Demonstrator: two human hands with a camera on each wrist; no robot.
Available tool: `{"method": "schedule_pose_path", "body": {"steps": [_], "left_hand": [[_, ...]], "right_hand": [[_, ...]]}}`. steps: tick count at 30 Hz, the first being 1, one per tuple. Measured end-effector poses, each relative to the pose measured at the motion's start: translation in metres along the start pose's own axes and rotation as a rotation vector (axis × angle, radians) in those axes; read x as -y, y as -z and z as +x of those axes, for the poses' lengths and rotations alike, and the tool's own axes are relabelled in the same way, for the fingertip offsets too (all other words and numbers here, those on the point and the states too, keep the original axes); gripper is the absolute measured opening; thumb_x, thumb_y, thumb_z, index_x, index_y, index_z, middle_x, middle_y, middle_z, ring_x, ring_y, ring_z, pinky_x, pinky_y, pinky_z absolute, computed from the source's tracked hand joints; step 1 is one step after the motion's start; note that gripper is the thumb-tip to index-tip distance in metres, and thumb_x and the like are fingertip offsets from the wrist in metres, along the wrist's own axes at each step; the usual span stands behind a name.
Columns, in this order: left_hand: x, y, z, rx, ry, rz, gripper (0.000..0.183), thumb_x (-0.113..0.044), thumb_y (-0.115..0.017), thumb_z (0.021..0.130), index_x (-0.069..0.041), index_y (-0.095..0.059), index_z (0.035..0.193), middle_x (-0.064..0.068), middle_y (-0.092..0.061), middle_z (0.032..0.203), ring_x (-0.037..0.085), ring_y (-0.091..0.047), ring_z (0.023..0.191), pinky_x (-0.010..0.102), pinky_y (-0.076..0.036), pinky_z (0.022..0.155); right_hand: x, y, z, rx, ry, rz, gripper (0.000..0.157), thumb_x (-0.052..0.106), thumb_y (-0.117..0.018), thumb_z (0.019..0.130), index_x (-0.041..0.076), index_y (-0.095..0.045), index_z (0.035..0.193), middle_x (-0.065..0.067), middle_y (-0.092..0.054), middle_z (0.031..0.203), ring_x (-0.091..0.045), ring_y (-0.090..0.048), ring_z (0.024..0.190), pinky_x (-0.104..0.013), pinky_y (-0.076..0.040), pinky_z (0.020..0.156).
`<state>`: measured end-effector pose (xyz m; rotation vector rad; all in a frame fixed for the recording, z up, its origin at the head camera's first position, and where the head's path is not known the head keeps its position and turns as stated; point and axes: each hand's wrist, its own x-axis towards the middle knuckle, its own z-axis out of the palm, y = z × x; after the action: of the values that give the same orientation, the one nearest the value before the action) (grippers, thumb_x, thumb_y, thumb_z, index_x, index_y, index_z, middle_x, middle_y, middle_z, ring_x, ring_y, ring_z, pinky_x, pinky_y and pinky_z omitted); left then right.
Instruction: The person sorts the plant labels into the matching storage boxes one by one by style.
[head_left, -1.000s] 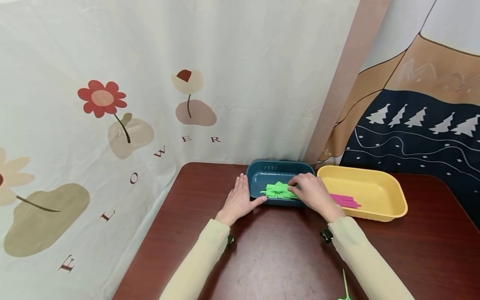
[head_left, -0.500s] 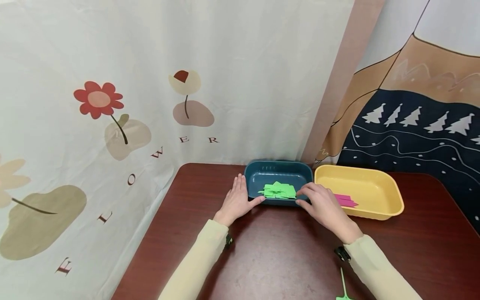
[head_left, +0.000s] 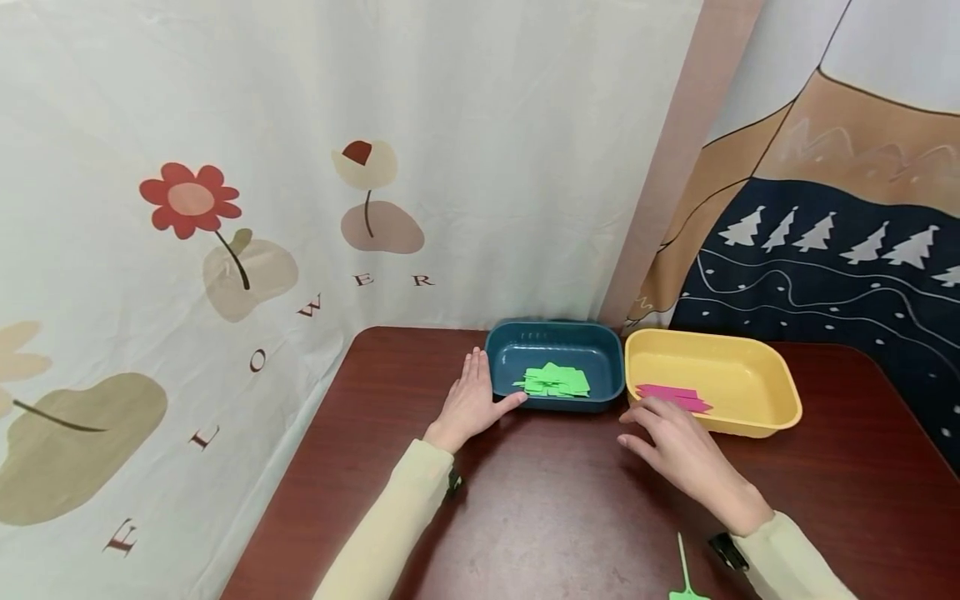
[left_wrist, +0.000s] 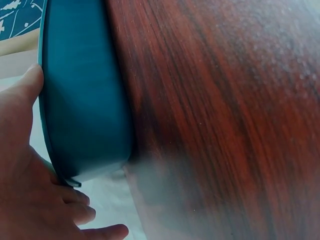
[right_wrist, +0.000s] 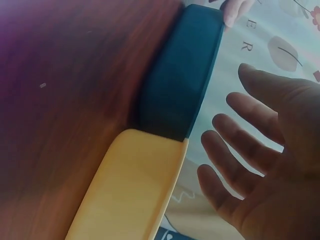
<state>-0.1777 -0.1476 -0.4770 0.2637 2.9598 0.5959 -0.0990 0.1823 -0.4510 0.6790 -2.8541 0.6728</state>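
My left hand (head_left: 467, 407) rests against the left front corner of a dark teal bin (head_left: 558, 337), fingers straight along its side and thumb at the front rim. A pile of flat bright green pieces (head_left: 555, 381) lies in the bin. My right hand (head_left: 684, 454) is in front of the yellow bin (head_left: 738, 379), fingers spread and slightly bent, holding nothing. Flat magenta pieces with pointed ends (head_left: 678, 397) lie inside the yellow bin. In the right wrist view, the palm and fingers (right_wrist: 242, 150) appear loose beside both bins.
A green piece with a thin stem (head_left: 684, 575) lies at the near edge of view on the brown wood-grain table (head_left: 540, 492). The two bins stand side by side at the back. Behind them hangs a printed curtain (head_left: 487, 167).
My right hand has left the green pieces in the teal bin and moved right and nearer, to the front of the yellow bin. The left hand stays at its corner.
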Motion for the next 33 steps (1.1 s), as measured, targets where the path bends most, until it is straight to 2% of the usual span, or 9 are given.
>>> {"method": "schedule_pose_path", "body": {"steps": [6,10,17,25,33], "left_hand": [[0.000,0.000,-0.001,0.003,0.007,-0.007,0.114,-0.072,-0.058,0.093,0.005,-0.011,0.163,0.020,-0.005,0.172,0.035,-0.007,0.159,0.057,-0.026,0.121],[0.001,0.000,0.000,-0.011,0.000,-0.007,0.114,-0.071,-0.059,0.093,0.006,-0.013,0.163,0.022,-0.008,0.171,0.037,-0.009,0.158,0.057,-0.028,0.120],[0.001,-0.001,0.000,-0.012,-0.004,-0.003,0.114,-0.072,-0.058,0.093,0.006,-0.012,0.163,0.023,-0.009,0.171,0.037,-0.009,0.158,0.057,-0.028,0.120],[0.001,-0.001,0.000,-0.010,-0.004,-0.006,0.114,-0.072,-0.058,0.093,0.007,-0.013,0.162,0.021,-0.006,0.171,0.037,-0.009,0.158,0.057,-0.028,0.120],[0.002,-0.001,0.001,-0.013,-0.007,0.000,0.114,-0.072,-0.058,0.093,0.005,-0.011,0.163,0.023,-0.010,0.171,0.037,-0.009,0.158,0.057,-0.028,0.120]], "right_hand": [[-0.006,0.005,-0.020,0.077,0.048,0.007,0.029,0.023,-0.087,0.086,0.015,-0.077,0.112,0.000,-0.068,0.113,-0.019,-0.066,0.102,-0.046,-0.057,0.089],[-0.011,0.006,-0.032,0.158,0.088,0.036,0.029,0.022,-0.084,0.088,0.019,-0.076,0.116,0.003,-0.066,0.121,-0.019,-0.064,0.110,-0.049,-0.056,0.091],[-0.027,0.007,-0.050,0.312,0.069,0.122,0.032,0.026,-0.080,0.091,0.023,-0.075,0.122,0.004,-0.064,0.131,-0.022,-0.061,0.119,-0.055,-0.052,0.096],[-0.044,0.005,-0.074,0.372,0.157,0.182,0.028,0.027,-0.076,0.095,0.030,-0.073,0.123,0.014,-0.066,0.124,-0.014,-0.063,0.113,-0.040,-0.055,0.093],[-0.057,0.001,-0.089,0.390,0.232,0.168,0.035,0.019,-0.080,0.090,0.029,-0.073,0.123,0.010,-0.066,0.125,-0.014,-0.061,0.113,-0.035,-0.056,0.091]]}}
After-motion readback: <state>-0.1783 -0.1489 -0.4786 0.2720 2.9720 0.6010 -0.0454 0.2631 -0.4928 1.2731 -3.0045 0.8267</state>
